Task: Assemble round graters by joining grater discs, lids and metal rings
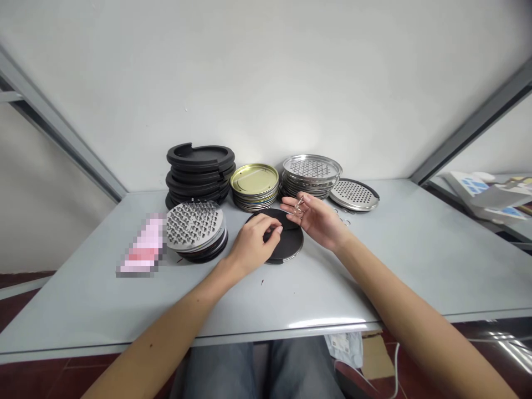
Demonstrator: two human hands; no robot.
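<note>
A round black disc (pixel 290 244) with a thin metal rim lies flat on the table between my hands. My left hand (pixel 254 239) is over its left side, thumb and forefinger brought together; whatever they pinch is too small or hidden to name. Palm turned up, my right hand (pixel 318 219) holds a few small wire rings (pixel 298 207) at its fingers, above the disc's right edge. More small wire rings (pixel 346 222) lie on the table behind my right wrist.
Behind the disc stand stacks of black round bases (pixel 200 158), gold-coloured round lids (pixel 255 180) and perforated metal discs (pixel 311 168). A perforated disc with a black edge (pixel 355 195) lies right. Grater-like discs (pixel 194 226) are stacked left, beside a blurred pink item (pixel 143 246).
</note>
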